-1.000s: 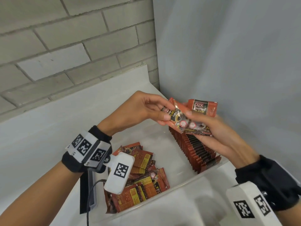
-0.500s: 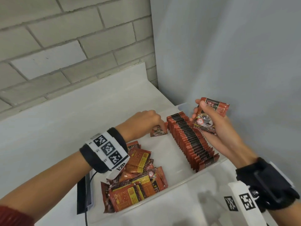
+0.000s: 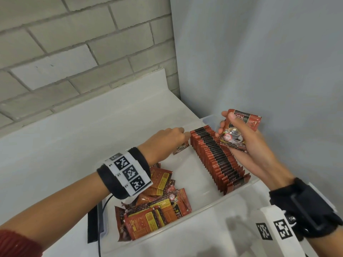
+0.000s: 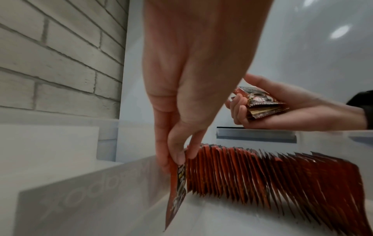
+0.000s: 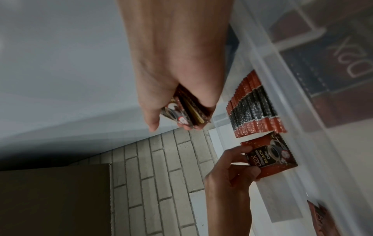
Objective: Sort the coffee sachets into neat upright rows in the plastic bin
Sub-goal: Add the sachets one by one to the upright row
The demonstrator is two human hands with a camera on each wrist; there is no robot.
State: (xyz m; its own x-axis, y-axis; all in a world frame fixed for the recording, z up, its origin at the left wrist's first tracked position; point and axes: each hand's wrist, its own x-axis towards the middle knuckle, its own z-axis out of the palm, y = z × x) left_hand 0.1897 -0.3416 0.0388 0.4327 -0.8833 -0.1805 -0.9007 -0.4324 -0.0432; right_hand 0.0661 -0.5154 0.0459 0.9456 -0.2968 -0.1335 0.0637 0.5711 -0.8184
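Sachet (image 3: 181, 148) pinched upright by left hand (image 3: 163, 143) at the row's (image 3: 217, 158) far end, inside the plastic bin (image 3: 207, 206).
Loose sachets (image 3: 157, 210) lie heaped near the bin's front; right hand (image 3: 246, 145) clasps a small stack (image 3: 239, 130) above the row.

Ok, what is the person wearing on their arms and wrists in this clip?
Both hands are bare. The left wrist carries a black fabric band with a white strip of three square black-and-white markers, and a thin black cable below it. The right wrist has a black strap holding a white marker-printed camera block. A dark red sleeve covers the left forearm.
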